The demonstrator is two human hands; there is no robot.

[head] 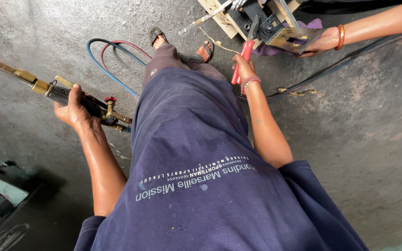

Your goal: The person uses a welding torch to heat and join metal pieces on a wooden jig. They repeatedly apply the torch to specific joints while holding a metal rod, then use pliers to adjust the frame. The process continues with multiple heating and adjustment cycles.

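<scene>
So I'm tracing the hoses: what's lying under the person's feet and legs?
The blue hose and red hose curve across the concrete floor toward the sandalled feet, then pass behind the dark shirt. Their run beneath it is covered, up to the torch in the left hand.

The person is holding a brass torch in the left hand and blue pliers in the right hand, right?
Not quite. The pliers in the right hand have red handles, not blue; the head view shows this. The rest holds: the left hand does grip the brass torch, with blue and red hoses trailing from it across the floor.
</scene>
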